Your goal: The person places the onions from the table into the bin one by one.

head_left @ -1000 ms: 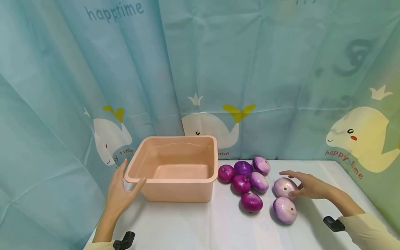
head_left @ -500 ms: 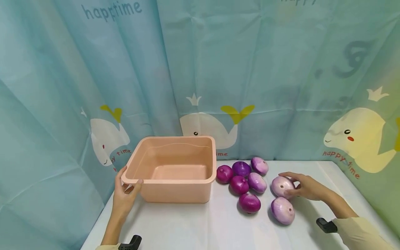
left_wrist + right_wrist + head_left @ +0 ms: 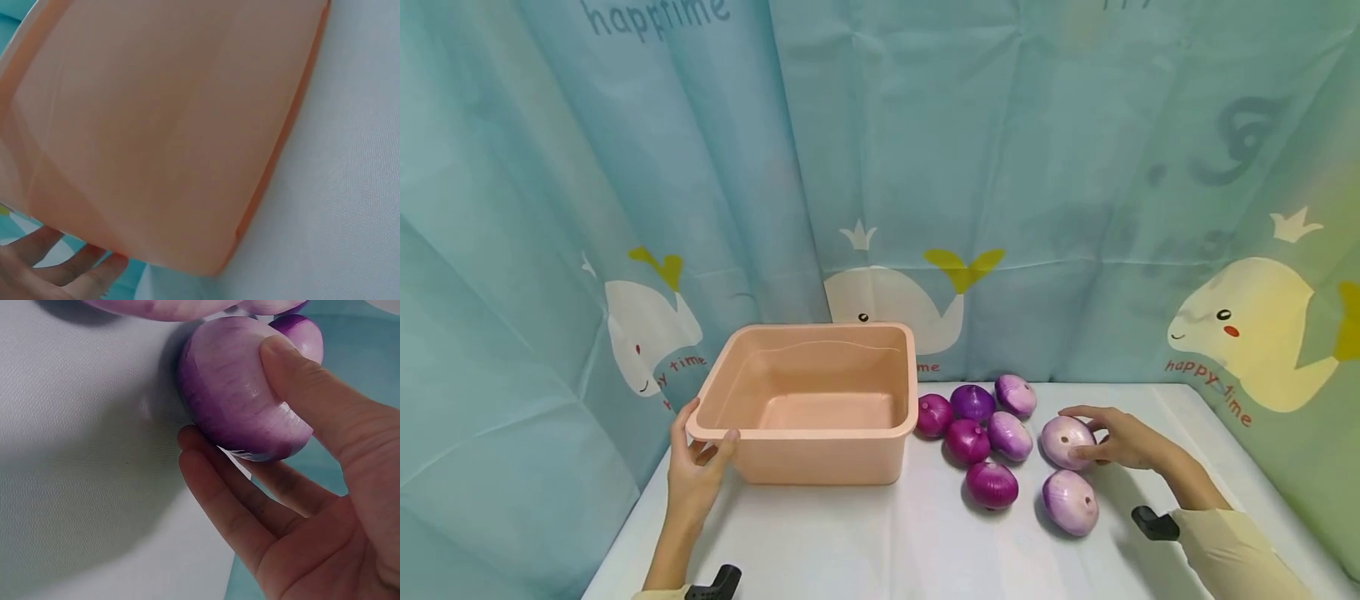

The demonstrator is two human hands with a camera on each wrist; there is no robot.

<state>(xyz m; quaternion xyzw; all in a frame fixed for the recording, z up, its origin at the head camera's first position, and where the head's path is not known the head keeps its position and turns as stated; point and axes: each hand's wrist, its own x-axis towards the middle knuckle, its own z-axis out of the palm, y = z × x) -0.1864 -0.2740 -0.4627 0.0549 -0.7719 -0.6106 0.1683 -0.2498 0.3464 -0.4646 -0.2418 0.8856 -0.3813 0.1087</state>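
A pink plastic basin (image 3: 820, 460) stands left of the middle of the white table. My left hand (image 3: 692, 487) grips its near left corner, thumb at the front rim and fingers along the side; in the left wrist view, fingertips (image 3: 106, 269) touch the basin's wall (image 3: 156, 137). On the right, my right hand (image 3: 1127, 440) holds a pale purple onion (image 3: 1060, 439), which appears to rest on the table. The right wrist view has the thumb on top of this onion (image 3: 234, 387) and the fingers curled below. Another pale onion (image 3: 1071, 502) lies just in front.
Several more onions cluster between the basin and my right hand, among them a dark purple one (image 3: 972, 403) and a magenta one (image 3: 992, 486). Behind the table (image 3: 820, 550) hangs a blue-green curtain (image 3: 925, 167) printed with whales.
My left hand has come in to the basin's corner and taken hold of it. The fingers of my right hand have closed round the pale onion. The view has shifted slightly.
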